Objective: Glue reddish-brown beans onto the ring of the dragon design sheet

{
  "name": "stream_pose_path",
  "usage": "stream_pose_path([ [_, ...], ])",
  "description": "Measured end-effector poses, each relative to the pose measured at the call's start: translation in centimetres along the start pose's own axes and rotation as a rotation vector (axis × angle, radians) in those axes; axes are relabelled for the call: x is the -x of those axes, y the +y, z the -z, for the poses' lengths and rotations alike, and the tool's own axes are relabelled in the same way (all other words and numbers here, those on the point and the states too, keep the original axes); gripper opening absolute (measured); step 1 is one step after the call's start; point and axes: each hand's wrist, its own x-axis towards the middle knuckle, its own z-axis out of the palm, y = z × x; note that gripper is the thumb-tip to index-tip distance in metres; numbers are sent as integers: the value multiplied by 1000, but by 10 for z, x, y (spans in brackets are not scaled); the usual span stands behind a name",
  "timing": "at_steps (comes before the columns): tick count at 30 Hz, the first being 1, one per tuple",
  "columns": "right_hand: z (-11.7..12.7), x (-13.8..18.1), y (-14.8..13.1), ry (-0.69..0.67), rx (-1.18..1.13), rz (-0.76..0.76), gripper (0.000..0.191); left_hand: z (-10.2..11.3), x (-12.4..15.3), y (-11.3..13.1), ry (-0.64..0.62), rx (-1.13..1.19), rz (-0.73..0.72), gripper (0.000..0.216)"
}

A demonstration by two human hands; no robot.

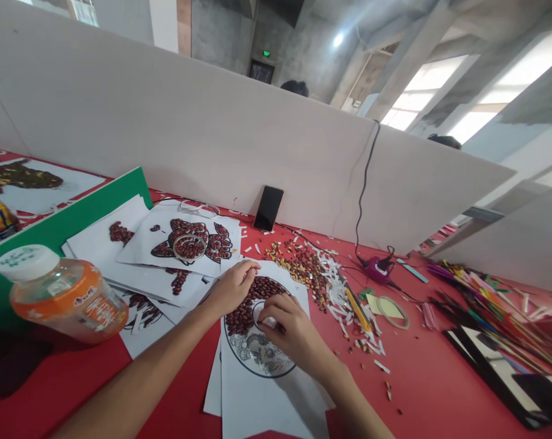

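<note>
A sheet of paper [267, 408] lies in front of me, printed with a large round picture whose upper part is covered with dark red beans [265, 286]. The lower part shows a bare grey printed pattern [260, 353]. My right hand [287, 323] is over the small white inner circle, thumb and fingers pinched together; what they hold, if anything, is hidden. At the picture's upper left edge, my left hand [237, 283] rests with its fingers drawn together, and I cannot see what is inside them. A loose pile of beans and seeds [301, 265] lies just beyond the paper.
Bean-covered sheets [198, 241] and an orange drink bottle [70, 299] are on the left. A phone [268, 208] leans on the partition [212, 122]. Paper shreds, a yellow cutter [358, 310], a tape roll [392, 313] and a purple corded device [377, 270] lie to the right.
</note>
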Motion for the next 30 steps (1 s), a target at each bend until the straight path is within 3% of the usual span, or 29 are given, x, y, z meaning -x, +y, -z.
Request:
stream_pose_path([
  [9, -11, -2, -8, -62, 115, 31, 6, 1, 0, 3, -6, -5, 18, 31],
  [16, -12, 4, -7, -50, 75, 42, 15, 1, 0, 1, 0, -4, 10, 30],
  [30, -15, 0, -16, -109, 66, -77, 9, -2, 0, -1, 15, -5, -12, 29],
])
